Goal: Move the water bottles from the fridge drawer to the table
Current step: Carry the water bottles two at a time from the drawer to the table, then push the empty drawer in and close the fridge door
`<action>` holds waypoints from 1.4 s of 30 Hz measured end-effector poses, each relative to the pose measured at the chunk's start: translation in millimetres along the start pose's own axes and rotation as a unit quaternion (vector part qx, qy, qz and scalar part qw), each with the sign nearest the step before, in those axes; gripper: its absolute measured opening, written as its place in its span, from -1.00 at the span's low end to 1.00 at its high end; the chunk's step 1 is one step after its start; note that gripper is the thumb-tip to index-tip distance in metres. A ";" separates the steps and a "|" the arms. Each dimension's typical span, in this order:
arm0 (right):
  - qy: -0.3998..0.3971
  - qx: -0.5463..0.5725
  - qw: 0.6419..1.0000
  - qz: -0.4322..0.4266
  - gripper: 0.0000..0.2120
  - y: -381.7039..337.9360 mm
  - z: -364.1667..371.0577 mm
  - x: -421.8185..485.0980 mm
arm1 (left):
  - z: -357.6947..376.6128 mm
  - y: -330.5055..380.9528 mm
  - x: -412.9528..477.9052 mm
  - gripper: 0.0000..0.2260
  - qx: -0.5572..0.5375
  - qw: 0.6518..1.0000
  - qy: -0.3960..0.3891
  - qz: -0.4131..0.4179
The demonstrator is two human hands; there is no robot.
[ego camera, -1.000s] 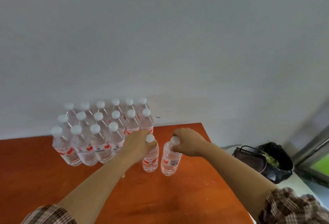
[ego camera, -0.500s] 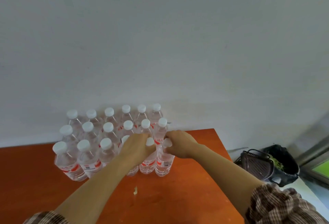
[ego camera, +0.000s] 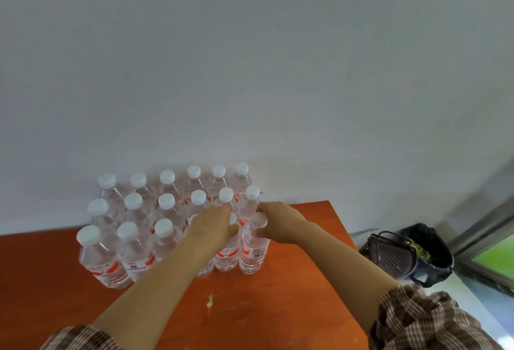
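Several clear water bottles [ego camera: 133,241] with white caps and red labels stand packed in rows on the orange table [ego camera: 264,302], against the white wall. My left hand [ego camera: 212,227] grips the neck of one bottle [ego camera: 226,258] in the front row. Beside it, my right hand [ego camera: 281,220] grips the neck of the bottle [ego camera: 253,249] at the row's right end. Both bottles stand upright on the table, pressed against the group. My left hand hides most of its bottle's cap.
A small pale scrap [ego camera: 210,301] lies on the table in front of the bottles. To the right, below the table's edge, stands a black bin [ego camera: 425,255] with a dark basket leaning in it. A window frame [ego camera: 489,241] is at the far right.
Both hands have slid their two bottles back and left, from apart in front of the group to tight against its front row. The grips are unchanged.
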State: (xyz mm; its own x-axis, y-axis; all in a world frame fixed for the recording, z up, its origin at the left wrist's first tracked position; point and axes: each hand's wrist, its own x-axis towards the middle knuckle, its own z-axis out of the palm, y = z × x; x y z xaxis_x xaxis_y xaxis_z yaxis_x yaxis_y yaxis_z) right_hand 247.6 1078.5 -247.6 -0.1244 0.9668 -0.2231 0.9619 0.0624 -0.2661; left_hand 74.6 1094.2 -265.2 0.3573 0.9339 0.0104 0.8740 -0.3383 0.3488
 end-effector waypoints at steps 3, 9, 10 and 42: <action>0.006 0.022 1.000 0.014 -0.67 1.4 7.9 -4.0 | 0.1 1.4 -1.6 -0.79 0.016 1.000 0.008 0.002; 0.056 0.094 0.993 0.041 -0.52 10.5 16.6 -20.3 | -7.7 17.3 -7.6 -0.76 0.092 0.991 0.086 0.034; 0.076 0.099 0.991 0.047 -0.49 13.7 17.5 -25.6 | -7.6 23.0 -7.7 -0.74 0.088 0.990 0.096 0.044; 0.215 0.098 0.764 0.600 -0.48 229.4 164.7 -837.2 | 244.2 583.4 -471.1 -0.71 0.022 0.869 -0.154 0.470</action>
State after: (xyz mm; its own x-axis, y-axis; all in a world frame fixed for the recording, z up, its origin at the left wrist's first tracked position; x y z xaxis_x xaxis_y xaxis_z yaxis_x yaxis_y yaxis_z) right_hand 532.4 242.6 -276.3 0.9508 0.2938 -0.0984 0.2609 -0.9305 -0.2572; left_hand 496.5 428.7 -295.5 0.9855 0.1685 0.0175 0.1566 -0.9454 0.2860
